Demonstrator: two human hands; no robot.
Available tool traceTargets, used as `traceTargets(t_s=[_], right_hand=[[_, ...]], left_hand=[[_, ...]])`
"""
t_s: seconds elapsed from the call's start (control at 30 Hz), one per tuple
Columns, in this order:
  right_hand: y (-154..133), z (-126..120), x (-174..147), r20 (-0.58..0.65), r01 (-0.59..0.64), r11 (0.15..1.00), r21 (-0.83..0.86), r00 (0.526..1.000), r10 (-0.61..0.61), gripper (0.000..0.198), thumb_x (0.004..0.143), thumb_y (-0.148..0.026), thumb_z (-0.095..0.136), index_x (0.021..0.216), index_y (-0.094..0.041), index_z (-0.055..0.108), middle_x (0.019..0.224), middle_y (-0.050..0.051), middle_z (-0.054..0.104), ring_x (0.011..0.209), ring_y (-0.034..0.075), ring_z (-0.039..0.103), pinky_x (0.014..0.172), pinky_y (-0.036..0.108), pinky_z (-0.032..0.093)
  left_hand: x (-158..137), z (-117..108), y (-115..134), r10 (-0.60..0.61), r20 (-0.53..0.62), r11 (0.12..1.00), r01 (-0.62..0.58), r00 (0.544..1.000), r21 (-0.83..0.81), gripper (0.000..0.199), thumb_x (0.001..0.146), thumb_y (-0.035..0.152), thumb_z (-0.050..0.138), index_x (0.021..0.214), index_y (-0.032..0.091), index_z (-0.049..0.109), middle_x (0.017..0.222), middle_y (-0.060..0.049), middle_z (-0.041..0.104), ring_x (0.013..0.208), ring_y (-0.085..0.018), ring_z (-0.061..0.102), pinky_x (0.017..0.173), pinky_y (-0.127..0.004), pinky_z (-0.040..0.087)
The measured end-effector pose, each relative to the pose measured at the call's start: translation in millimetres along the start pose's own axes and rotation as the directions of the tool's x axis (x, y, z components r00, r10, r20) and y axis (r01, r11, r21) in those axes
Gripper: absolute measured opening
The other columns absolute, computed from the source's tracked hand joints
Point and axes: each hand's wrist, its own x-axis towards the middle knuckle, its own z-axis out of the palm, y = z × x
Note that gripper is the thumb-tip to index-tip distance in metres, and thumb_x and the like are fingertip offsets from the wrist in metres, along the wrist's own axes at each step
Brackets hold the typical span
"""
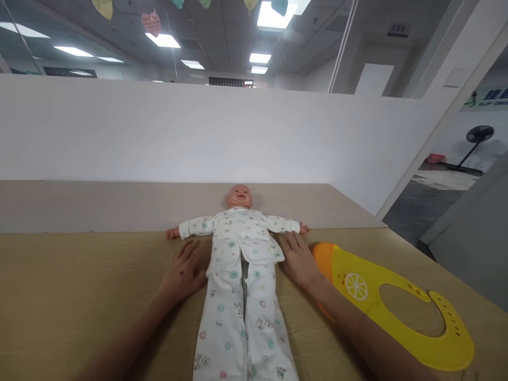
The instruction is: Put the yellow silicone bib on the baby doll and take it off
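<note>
At the far left, a bare stretch of the wood-toned surface (79,286) is seen, backed by a paler strip (99,203) and a white wall (159,132). Next, the left hand (183,272) is laid palm down on the surface, its fingers loosely spread and released, just below one sleeve of the doll (238,238); whether the doll's clothing is touched by the thumb cannot be told. In the middle, the doll is stretched on its back, its head (239,197) placed on the strip and its arms held out sideways, with the legs cut off by the lower edge of the view. It is dressed in a white printed top (227,233) and matching trousers (216,317). By its other side, the right hand (299,263) is likewise set palm down, released, with the fingertips near the other sleeve; contact with the doll cannot be made out. Farther right, a yellow bib (375,268) with an orange end is laid on the surface, partly hidden by the right forearm (349,325). At the far right, a dark fan (479,134) is seen through a doorway (444,180).
</note>
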Motion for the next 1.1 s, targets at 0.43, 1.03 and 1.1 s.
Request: traceTargets(t_s=[0.43, 1.03, 1.1], right_hand=[[-46.9, -25.7, -31.7, 0.268, -0.289, 0.912, 0.29, 0.94, 0.212, 0.05, 0.089, -0.033, 0.017, 0.135, -0.03, 0.037, 0.128, 0.002, 0.042, 0.116, 0.009, 0.047, 0.102, 0.021, 0.038], [-47.6, -16.5, -35.3, 0.237, -0.424, 0.878, 0.223, 0.897, 0.373, 0.05, 0.089, -0.044, 0.016, 0.137, -0.035, 0.03, 0.11, 0.006, 0.052, 0.095, 0.006, 0.054, 0.091, 0.019, 0.043], [-47.2, -16.4, -35.4, 0.244, -0.423, 0.878, 0.225, 0.897, 0.369, 0.049, 0.09, -0.045, 0.016, 0.136, -0.036, 0.031, 0.111, 0.005, 0.051, 0.096, 0.005, 0.053, 0.092, 0.018, 0.042]], left_hand=[[11.9, -20.1, 55.6, -0.432, 0.382, 0.897, 0.435, 0.817, 0.083, 0.028, 0.084, 0.01, 0.042, 0.102, 0.01, 0.064, 0.114, -0.013, 0.057, 0.108, -0.027, 0.049, 0.094, -0.037, 0.04], [20.7, -40.7, 63.5, -0.462, 0.423, 0.886, 0.398, 0.779, 0.237, 0.028, 0.092, 0.018, 0.034, 0.106, 0.016, 0.058, 0.113, -0.008, 0.06, 0.104, -0.022, 0.057, 0.069, -0.031, 0.042], [21.3, -40.8, 63.7, -0.473, 0.43, 0.881, 0.413, 0.769, 0.229, 0.028, 0.092, 0.018, 0.034, 0.107, 0.016, 0.058, 0.112, -0.008, 0.06, 0.105, -0.023, 0.057, 0.07, -0.032, 0.043]])
